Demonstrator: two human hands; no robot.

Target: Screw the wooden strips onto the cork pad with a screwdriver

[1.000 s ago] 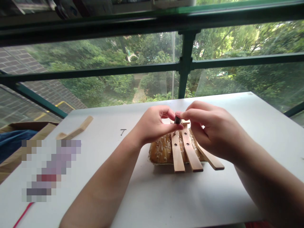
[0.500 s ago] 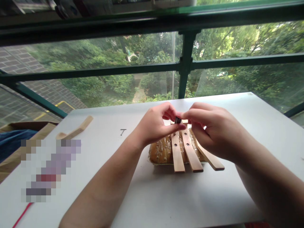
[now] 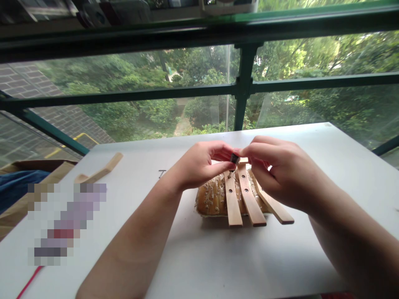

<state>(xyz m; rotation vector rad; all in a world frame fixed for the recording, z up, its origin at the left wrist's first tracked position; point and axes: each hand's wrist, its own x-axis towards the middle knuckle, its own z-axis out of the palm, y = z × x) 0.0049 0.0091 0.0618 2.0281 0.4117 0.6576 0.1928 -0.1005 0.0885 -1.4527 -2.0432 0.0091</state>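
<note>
A short dark screwdriver (image 3: pixel 235 158) leans between my hands, its thin tip pointing down at a screw in the leftmost wooden strip (image 3: pixel 233 207). Fingers and thumb of my left hand (image 3: pixel 207 164) close around its lower part. From the other side, the fingertips of my right hand (image 3: pixel 274 166) pinch its upper end. Beneath my hands lies a brown padded block (image 3: pixel 210 201) with a bumpy, glossy top. A second wooden strip (image 3: pixel 254 207) and a third wooden strip (image 3: pixel 280 211) also lie across it, the third partly hidden by my right hand. Dark screw heads show in two strips.
On the white table (image 3: pixel 193 265), a loose bent wooden strip (image 3: pixel 104 168) lies at the left, near a blurred-out object (image 3: pixel 71 220) with a red cord (image 3: pixel 29 282). Small dark screws (image 3: pixel 161 173) lie left of my hands. A cardboard box (image 3: pixel 59 176) stands beyond the left edge.
My left thumb and fingers have shifted slightly back and left along the screwdriver, uncovering its tip above the leftmost strip. My right hand has barely moved.
</note>
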